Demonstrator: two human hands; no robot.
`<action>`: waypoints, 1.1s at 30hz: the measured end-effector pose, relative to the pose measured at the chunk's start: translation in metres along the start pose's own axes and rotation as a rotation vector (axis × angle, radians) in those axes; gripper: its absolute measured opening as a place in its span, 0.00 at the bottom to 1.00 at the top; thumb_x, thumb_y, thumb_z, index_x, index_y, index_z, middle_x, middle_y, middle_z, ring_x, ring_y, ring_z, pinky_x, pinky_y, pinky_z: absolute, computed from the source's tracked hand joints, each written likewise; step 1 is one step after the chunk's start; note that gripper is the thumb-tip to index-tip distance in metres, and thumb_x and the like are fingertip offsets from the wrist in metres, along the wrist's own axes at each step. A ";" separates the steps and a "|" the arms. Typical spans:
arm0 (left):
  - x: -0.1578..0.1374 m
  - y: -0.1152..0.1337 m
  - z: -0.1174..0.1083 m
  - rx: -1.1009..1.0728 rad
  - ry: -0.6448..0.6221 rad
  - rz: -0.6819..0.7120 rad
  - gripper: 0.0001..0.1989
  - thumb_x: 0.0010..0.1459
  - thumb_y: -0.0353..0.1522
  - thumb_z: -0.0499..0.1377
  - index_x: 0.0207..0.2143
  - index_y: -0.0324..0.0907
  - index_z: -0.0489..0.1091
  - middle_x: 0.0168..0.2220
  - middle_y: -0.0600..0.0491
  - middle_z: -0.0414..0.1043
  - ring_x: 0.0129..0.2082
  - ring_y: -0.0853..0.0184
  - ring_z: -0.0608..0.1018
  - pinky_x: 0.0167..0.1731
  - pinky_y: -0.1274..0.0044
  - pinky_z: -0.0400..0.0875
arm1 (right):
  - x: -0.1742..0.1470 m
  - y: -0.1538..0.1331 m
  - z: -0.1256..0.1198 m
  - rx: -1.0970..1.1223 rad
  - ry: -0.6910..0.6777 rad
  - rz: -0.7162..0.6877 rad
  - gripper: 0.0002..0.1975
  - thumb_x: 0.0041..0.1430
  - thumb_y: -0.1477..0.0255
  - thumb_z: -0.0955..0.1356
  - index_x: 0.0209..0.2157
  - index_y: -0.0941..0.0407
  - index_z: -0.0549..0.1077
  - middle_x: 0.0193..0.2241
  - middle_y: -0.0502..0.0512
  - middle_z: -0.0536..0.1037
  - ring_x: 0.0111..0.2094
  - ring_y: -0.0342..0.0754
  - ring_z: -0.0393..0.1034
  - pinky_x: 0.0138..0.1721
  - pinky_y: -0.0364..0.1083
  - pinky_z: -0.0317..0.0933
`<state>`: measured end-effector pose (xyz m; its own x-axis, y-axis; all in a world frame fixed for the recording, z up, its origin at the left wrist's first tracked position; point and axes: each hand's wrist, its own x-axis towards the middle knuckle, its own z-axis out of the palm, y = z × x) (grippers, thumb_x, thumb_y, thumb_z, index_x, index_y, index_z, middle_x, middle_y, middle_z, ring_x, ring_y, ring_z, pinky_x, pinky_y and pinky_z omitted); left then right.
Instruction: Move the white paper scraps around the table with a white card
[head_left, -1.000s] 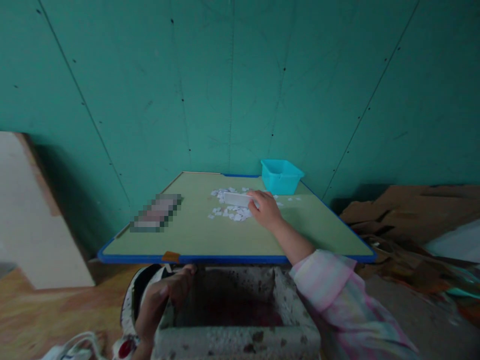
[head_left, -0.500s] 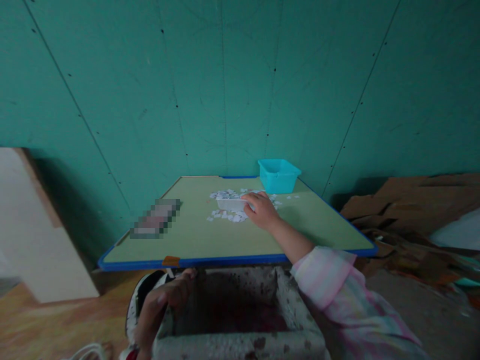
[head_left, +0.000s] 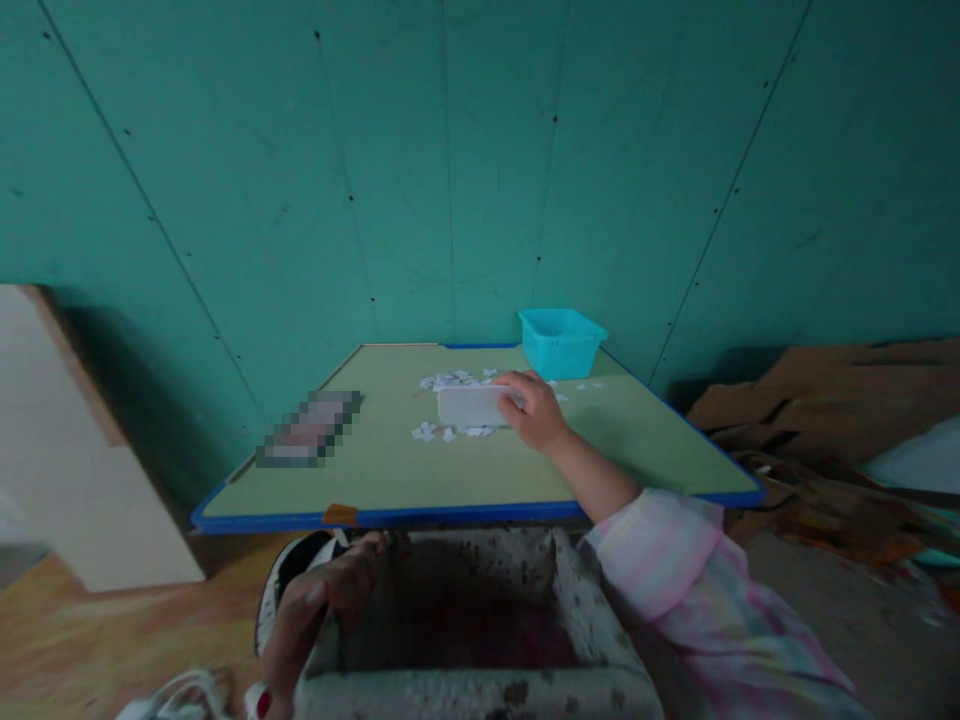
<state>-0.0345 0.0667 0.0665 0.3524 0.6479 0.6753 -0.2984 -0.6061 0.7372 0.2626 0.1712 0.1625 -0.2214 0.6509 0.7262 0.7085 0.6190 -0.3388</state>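
Observation:
My right hand [head_left: 534, 410] grips the right end of a white rectangular piece [head_left: 471, 406], perhaps a shallow tray or lid, tipped so that its broad face is toward me. Small white paper-like scraps [head_left: 448, 380] lie behind it, and more scraps [head_left: 429, 432] lie in front of its lower edge on the table [head_left: 390, 470]. Below the table's near edge, my left hand [head_left: 346, 580] is closed over the left rim of a stained, speckled grey-white box [head_left: 480, 685]. The inside of that box is dark.
A turquoise basket [head_left: 562, 345] stands at the table's back right, near the green wall [head_left: 480, 180]. A flat pixelated object [head_left: 309, 430] lies on the left. Torn cardboard [head_left: 832, 395] is heaped right of the table, and a white board [head_left: 82, 440] leans at left.
The white piece has tilted further up, showing more of its face, and my right hand has turned with it. My left hand stays on the box rim. The camera view has shifted slightly.

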 end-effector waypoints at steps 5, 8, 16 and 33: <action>-0.002 0.005 0.017 -0.054 0.134 -0.003 0.22 0.63 0.40 0.50 0.19 0.42 0.68 0.16 0.52 0.66 0.18 0.64 0.66 0.24 0.71 0.64 | -0.001 -0.001 -0.002 0.037 0.029 0.047 0.12 0.50 0.73 0.62 0.34 0.54 0.75 0.35 0.54 0.79 0.38 0.52 0.70 0.42 0.48 0.62; 0.000 0.007 0.024 -0.084 0.113 -0.019 0.21 0.63 0.39 0.50 0.20 0.42 0.68 0.17 0.53 0.67 0.19 0.64 0.67 0.32 0.68 0.67 | 0.000 0.000 -0.003 0.014 -0.002 0.049 0.11 0.50 0.73 0.62 0.33 0.53 0.75 0.33 0.53 0.79 0.37 0.51 0.71 0.41 0.48 0.62; 0.009 0.012 0.013 0.005 -0.045 0.009 0.22 0.65 0.39 0.48 0.21 0.42 0.70 0.17 0.52 0.68 0.21 0.63 0.68 0.39 0.65 0.67 | 0.002 0.006 -0.005 -0.086 0.089 0.101 0.11 0.51 0.73 0.62 0.33 0.54 0.75 0.34 0.54 0.80 0.37 0.52 0.71 0.43 0.49 0.62; 0.008 0.013 0.027 -0.057 0.126 0.030 0.24 0.64 0.40 0.49 0.17 0.41 0.66 0.15 0.53 0.65 0.19 0.64 0.66 0.36 0.67 0.67 | -0.001 0.005 -0.002 0.065 0.055 0.071 0.11 0.50 0.71 0.62 0.34 0.54 0.74 0.35 0.55 0.79 0.38 0.53 0.71 0.43 0.50 0.63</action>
<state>-0.0118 0.0516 0.0810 0.2300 0.6848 0.6914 -0.3586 -0.6008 0.7144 0.2679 0.1730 0.1616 -0.1343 0.6700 0.7301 0.6755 0.6010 -0.4272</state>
